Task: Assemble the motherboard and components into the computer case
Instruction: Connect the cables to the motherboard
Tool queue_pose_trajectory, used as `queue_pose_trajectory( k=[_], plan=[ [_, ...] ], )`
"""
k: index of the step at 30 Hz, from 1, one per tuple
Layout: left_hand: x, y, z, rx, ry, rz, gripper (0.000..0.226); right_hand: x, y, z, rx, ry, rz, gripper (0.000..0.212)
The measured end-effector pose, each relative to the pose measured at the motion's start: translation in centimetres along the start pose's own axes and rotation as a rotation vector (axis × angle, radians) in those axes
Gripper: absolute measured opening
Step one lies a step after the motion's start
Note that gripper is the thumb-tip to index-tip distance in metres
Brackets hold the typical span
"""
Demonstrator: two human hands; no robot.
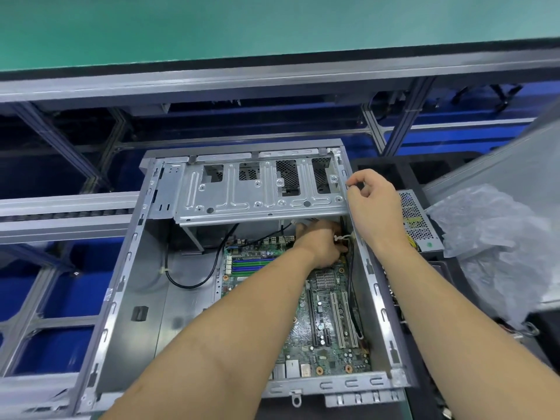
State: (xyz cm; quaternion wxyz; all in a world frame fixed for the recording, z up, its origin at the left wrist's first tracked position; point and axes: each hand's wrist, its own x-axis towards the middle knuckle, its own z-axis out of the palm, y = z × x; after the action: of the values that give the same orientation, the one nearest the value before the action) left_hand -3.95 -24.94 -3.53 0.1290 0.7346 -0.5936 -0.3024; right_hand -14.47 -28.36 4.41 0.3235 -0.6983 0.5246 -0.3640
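An open grey metal computer case lies on its side in front of me. A green motherboard sits in its right half. My left hand reaches deep inside, just under the drive cage, with its fingers curled round black cables and a white connector by the right wall. My right hand is at the case's upper right edge, where thumb and forefinger pinch a thin black cable. The cable ends under the cage are hidden.
A black cable loop lies on the bare case floor left of the board. A power supply and crumpled clear plastic bags lie to the right. Aluminium frame rails and a green-topped bench stand behind the case.
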Motion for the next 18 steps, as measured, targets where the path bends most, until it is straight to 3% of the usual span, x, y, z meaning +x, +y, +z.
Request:
queue_pose_trajectory(
  k=[4,6,8,10,12,15,17,18],
  plan=[
    [-2.8,-1.3,-2.3,0.048,0.039,0.105,0.028,-0.4,-1.4,-0.7,-0.253,-0.02,-0.072,0.013],
    [-4.6,-3.6,-3.9,0.061,0.121,0.056,0.023,-0.9,-2.4,-0.9,-0.53,0.04,-0.288,0.012],
    [-6.3,-7.0,-5.6,0.121,0.181,-0.051,0.02,-2.5,-3.7,0.1,-0.595,0.024,-0.487,0.009],
    [-7.8,-10.6,-6.8,0.193,0.208,-0.147,0.02,-4.5,-5.0,2.3,-0.51,-0.156,-0.402,0.013],
    [-9.0,-12.9,-7.4,0.222,0.192,-0.224,0.023,-5.3,-6.0,4.6,-0.441,-0.307,-0.158,0.018],
    [-9.6,-14.1,-7.8,0.144,0.163,-0.251,0.027,-5.9,-6.1,5.8,-0.493,-0.269,-0.153,0.013],
    [-9.5,-14.2,-7.7,0.092,0.182,-0.243,0.033,-6.8,-5.3,5.2,-0.402,-0.162,-0.193,0.003],
    [-9.5,-14.3,-7.6,0.068,0.196,-0.247,0.034,-7.3,-4.9,4.9,-0.358,-0.141,-0.167,0.009]
  ],
)
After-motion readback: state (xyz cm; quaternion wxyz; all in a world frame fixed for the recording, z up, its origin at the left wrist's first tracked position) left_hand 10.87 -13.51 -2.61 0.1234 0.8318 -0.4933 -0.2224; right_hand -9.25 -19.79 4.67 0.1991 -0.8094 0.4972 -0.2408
